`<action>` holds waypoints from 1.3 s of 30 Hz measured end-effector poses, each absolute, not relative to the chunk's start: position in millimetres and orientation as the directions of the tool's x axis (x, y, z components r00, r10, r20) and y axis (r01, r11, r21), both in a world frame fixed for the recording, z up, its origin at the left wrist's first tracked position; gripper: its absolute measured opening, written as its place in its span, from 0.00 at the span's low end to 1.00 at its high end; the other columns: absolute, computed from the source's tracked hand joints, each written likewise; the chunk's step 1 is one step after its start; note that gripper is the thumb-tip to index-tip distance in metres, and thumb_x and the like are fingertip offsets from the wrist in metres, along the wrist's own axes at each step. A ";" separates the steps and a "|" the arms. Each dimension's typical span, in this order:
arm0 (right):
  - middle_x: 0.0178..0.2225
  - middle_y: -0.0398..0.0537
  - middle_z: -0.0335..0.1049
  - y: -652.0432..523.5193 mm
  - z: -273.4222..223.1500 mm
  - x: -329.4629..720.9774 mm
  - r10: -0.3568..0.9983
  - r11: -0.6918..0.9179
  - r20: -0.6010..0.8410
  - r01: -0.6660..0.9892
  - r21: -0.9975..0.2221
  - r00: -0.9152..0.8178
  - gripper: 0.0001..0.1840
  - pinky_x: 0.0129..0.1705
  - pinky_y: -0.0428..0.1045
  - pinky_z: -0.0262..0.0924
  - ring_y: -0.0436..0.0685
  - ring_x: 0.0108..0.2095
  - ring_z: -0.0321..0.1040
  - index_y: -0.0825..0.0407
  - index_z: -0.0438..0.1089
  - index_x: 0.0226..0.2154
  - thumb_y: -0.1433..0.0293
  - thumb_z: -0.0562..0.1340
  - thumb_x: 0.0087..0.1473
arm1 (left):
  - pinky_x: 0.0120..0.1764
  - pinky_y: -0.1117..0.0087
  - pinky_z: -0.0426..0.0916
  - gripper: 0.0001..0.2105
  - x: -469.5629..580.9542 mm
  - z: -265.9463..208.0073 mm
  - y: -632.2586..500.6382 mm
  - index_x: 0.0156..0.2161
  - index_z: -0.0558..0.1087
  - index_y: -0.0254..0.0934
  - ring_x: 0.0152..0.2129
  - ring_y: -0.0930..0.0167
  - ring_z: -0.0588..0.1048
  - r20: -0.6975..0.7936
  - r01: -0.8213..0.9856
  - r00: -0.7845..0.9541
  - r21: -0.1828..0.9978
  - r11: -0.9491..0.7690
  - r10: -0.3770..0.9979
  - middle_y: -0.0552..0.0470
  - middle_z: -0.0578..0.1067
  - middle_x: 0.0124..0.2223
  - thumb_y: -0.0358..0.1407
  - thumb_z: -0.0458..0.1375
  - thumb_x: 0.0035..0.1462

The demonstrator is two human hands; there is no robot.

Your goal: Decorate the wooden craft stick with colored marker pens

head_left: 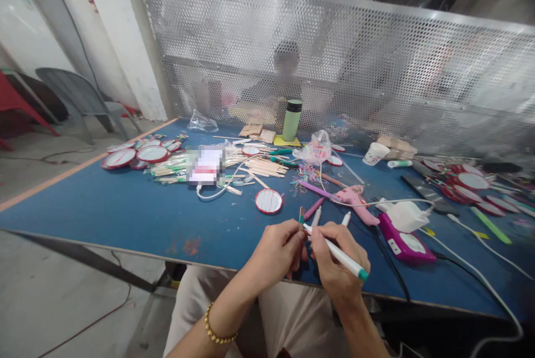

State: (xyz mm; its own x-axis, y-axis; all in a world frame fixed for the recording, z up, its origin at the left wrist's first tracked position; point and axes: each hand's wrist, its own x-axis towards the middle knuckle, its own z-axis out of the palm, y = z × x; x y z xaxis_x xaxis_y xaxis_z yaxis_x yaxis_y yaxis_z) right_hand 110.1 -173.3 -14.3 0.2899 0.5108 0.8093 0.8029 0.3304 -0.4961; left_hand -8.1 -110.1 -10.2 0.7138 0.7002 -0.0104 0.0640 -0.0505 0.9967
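White marker (339,256) w/ teal end, pinched in right hand (337,260) at blue table (125,207) near edge; left hand (276,251) fingers closed round its tip. Finished red-rimmed discs (268,201) beyond; sticks (267,167) unused.

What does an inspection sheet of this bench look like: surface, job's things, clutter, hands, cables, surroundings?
Surface: blue table, worn patches near the front edge.
Job's things: white pen with a teal end in the right hand; its tip meets something small pinched in the left hand, too hidden to name.
Clutter: round mirror, more red-rimmed discs, wooden sticks, pink glue gun, green flask, paper cup, purple box.
Hands: both closed in grips, close together at the front edge; bead bracelet on the left wrist.
Cables: white cable and black cable run off the front edge.
Surroundings: perforated screen with a person behind it; grey chair.
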 end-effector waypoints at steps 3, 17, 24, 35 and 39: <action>0.18 0.37 0.67 -172.9 -14.1 110.7 0.509 0.338 0.817 0.810 -0.479 0.271 0.09 0.19 0.42 0.58 0.46 0.16 0.63 0.51 0.68 0.27 0.74 0.60 0.59 | 0.16 0.77 0.56 0.17 -8.2 -10.0 -110.3 0.26 0.63 0.39 0.11 0.77 0.61 -0.011 0.064 0.711 0.997 -0.049 0.703 0.60 0.63 0.16 0.45 0.49 0.64; 0.18 0.37 0.67 -173.2 -14.2 110.4 0.509 0.340 0.812 0.801 -0.493 0.284 0.10 0.20 0.42 0.58 0.47 0.17 0.64 0.50 0.68 0.27 0.74 0.60 0.60 | 0.15 0.77 0.57 0.16 -8.6 -9.6 -110.1 0.26 0.63 0.39 0.11 0.77 0.62 -0.023 0.076 0.710 0.996 -0.044 0.704 0.59 0.64 0.16 0.45 0.48 0.63; 0.18 0.37 0.68 -173.4 -14.0 109.5 0.502 0.334 0.813 0.801 -0.497 0.295 0.10 0.20 0.43 0.59 0.47 0.17 0.64 0.50 0.68 0.27 0.74 0.61 0.59 | 0.15 0.77 0.58 0.17 -8.2 -10.3 -109.4 0.26 0.64 0.38 0.11 0.77 0.62 -0.035 0.064 0.715 0.998 -0.016 0.699 0.59 0.64 0.17 0.46 0.49 0.63; 0.18 0.37 0.67 -171.8 -15.0 111.0 0.486 0.348 0.834 0.818 -0.458 0.260 0.09 0.20 0.42 0.58 0.46 0.17 0.64 0.50 0.68 0.27 0.75 0.61 0.59 | 0.15 0.77 0.57 0.17 -7.9 -10.0 -109.6 0.26 0.64 0.38 0.11 0.77 0.62 -0.025 0.072 0.709 0.997 -0.037 0.705 0.59 0.64 0.17 0.45 0.49 0.63; 0.18 0.36 0.67 -172.5 -14.8 110.1 0.501 0.345 0.818 0.802 -0.487 0.281 0.10 0.20 0.42 0.58 0.46 0.17 0.63 0.50 0.68 0.27 0.75 0.60 0.60 | 0.15 0.77 0.58 0.17 -8.1 -9.7 -109.5 0.26 0.64 0.38 0.11 0.77 0.62 -0.035 0.073 0.711 0.997 -0.025 0.703 0.59 0.64 0.17 0.46 0.49 0.63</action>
